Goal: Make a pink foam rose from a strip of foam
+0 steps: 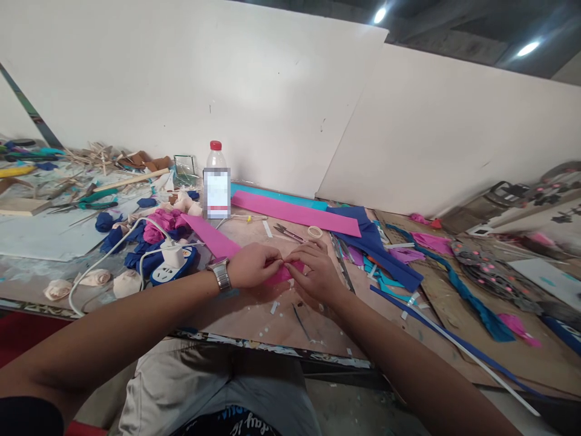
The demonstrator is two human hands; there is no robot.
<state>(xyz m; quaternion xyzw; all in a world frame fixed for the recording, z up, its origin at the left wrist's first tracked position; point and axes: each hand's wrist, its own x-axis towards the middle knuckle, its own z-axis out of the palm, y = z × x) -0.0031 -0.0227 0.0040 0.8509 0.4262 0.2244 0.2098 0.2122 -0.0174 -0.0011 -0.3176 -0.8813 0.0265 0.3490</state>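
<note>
My left hand [255, 265], with a metal watch on its wrist, pinches the edge of a pink crepe paper strip [213, 237] over the middle of the table. Its fingertips meet those of my right hand [313, 271], which is closed on the same pink paper. Part of the paper shows below and between the fingers, and the rest runs up to the left behind my left hand. Beyond my hands lie small scissors [290, 234], a roll of tape [315, 232] and a flat pink strip [295, 214].
A red-capped bottle [216, 181] stands behind. To the left are a power strip [175, 266] with a white cable, crumpled paper pieces [166, 225] and green-handled pliers [97, 198]. Blue paper [376, 242] and a long white stick [476, 357] lie to the right.
</note>
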